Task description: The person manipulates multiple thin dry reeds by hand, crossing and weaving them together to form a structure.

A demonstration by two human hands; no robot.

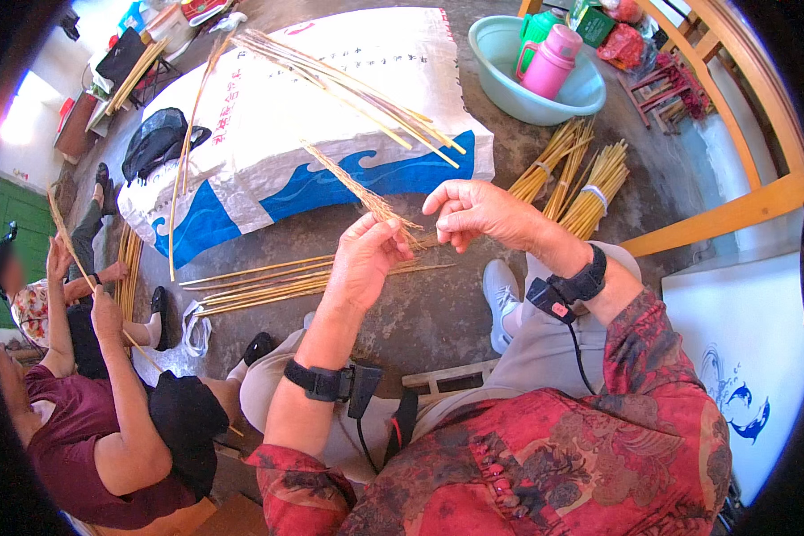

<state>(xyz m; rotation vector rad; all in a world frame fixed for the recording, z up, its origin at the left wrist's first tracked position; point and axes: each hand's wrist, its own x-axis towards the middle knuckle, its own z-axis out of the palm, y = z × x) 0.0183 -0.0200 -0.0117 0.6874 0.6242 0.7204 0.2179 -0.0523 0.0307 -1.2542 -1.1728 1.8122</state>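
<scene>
My left hand (369, 252) pinches a pale dried stalk (348, 179) near its frayed, feathery end, with the stalk reaching forward over the white sheet (241, 116) with blue wave bands. Just right of it, my right hand (473, 214) has loosely curled fingers apart, with nothing visible in them. Several long yellow stalks (268, 295) lie on the floor beyond my hands, and more (330, 80) lie on the sheet beside a black cloth item (156, 147).
Two co-workers (107, 447) (31, 304) sit at the left handling stalks. A blue basin (500, 98) holds two flasks (554, 62). Tied stalk bundles (594, 192) lie at the right beside a wooden frame (715, 219) and white panel (724, 357).
</scene>
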